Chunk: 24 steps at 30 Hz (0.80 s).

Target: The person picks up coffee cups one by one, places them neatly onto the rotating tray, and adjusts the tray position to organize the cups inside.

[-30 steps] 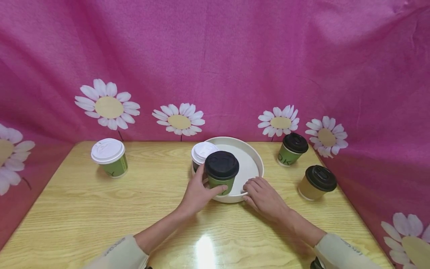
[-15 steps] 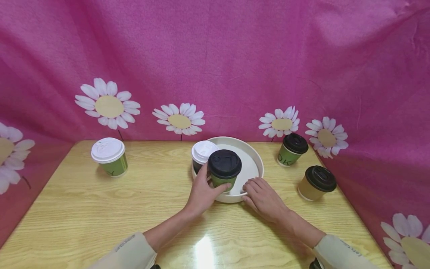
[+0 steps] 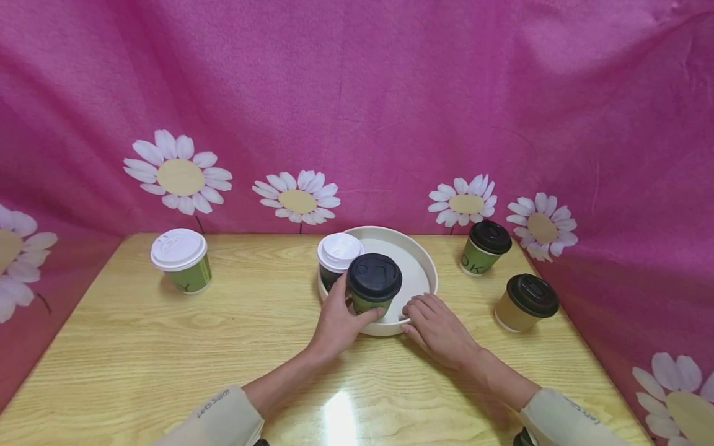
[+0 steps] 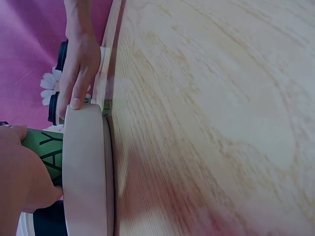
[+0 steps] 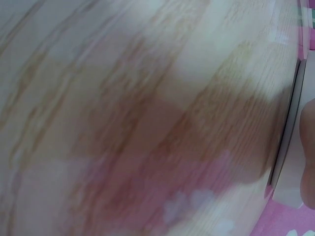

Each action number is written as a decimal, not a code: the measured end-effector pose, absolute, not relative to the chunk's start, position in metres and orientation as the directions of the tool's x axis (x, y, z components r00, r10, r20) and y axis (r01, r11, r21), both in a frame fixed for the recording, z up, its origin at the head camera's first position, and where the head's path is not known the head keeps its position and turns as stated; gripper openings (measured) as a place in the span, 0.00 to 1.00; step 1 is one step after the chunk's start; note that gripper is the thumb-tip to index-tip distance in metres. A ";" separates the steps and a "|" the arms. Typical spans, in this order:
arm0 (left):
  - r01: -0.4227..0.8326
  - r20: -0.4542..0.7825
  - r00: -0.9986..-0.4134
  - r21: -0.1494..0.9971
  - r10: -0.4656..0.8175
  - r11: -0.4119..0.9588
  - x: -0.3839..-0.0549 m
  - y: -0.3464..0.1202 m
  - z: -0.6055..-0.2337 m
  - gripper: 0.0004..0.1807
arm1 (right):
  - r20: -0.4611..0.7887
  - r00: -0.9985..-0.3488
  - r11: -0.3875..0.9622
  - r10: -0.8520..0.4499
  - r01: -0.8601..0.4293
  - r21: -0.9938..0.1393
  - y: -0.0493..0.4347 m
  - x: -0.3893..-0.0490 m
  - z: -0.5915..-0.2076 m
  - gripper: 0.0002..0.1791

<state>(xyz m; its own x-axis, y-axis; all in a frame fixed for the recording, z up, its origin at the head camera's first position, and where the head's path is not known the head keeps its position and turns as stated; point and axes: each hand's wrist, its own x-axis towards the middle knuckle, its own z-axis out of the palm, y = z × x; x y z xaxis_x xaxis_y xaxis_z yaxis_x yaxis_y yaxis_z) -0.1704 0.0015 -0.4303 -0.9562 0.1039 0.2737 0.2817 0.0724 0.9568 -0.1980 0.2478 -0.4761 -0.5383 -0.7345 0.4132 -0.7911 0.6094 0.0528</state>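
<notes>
My left hand [image 3: 337, 322] grips a green paper coffee cup [image 3: 375, 282] with a black lid, thumb on the near side. The cup is upright inside the round cream tray [image 3: 415, 269]; the wall hides its base in the left wrist view, so whether it touches the tray floor cannot be seen. Beside it in the tray is a dark cup with a white lid [image 3: 340, 249], partly hidden. My right hand [image 3: 443, 331] holds the tray's near right rim, fingers over the edge and thumb outside. In the right wrist view only a bit of that hand [image 5: 309, 157] shows.
At the left of the wooden table [image 3: 223, 359] stands a green cup with a white lid [image 3: 181, 260]. Towards the right are a green black-lidded cup [image 3: 484, 248] and a tan black-lidded cup [image 3: 525, 303]. A pink flowered cloth [image 3: 379, 111] surrounds the table's back and sides.
The left hand has shifted slightly to the right with the green cup; in the last half second the cup has moved slightly lower in view. The right hand and tray look unmoved.
</notes>
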 end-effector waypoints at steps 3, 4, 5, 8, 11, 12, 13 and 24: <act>0.293 0.281 -0.954 0.949 0.107 0.114 -0.171 0.002 -0.432 0.42 | 0.414 -0.538 0.609 -0.735 -0.791 0.054 0.248 -0.198 -0.476 0.20; 0.294 0.281 -0.954 0.946 0.109 0.133 -0.172 0.001 -0.433 0.42 | 0.413 -0.538 0.609 -0.735 -0.791 0.054 0.248 -0.198 -0.476 0.21; 0.296 0.282 -0.953 0.943 0.110 0.151 -0.172 0.001 -0.433 0.42 | 0.413 -0.539 0.610 -0.735 -0.790 0.055 0.248 -0.198 -0.477 0.21; 0.297 0.279 -0.954 0.935 0.114 0.194 -0.173 0.001 -0.434 0.42 | 0.411 -0.541 0.613 -0.734 -0.788 0.056 0.248 -0.198 -0.478 0.22; 0.299 0.279 -0.953 0.926 0.117 0.230 -0.174 0.001 -0.435 0.42 | 0.408 -0.546 0.615 -0.732 -0.786 0.051 0.248 -0.198 -0.478 0.22; 0.297 0.276 -0.954 0.924 0.118 0.242 -0.175 0.000 -0.435 0.42 | 0.407 -0.547 0.616 -0.731 -0.786 0.049 0.248 -0.198 -0.478 0.21; 0.292 0.269 -0.956 0.921 0.121 0.258 -0.175 0.000 -0.435 0.42 | 0.406 -0.549 0.616 -0.731 -0.786 0.047 0.248 -0.198 -0.478 0.21; 0.275 0.245 -0.961 0.883 0.127 0.379 -0.177 0.001 -0.432 0.42 | 0.404 -0.554 0.616 -0.728 -0.787 0.030 0.248 -0.198 -0.478 0.21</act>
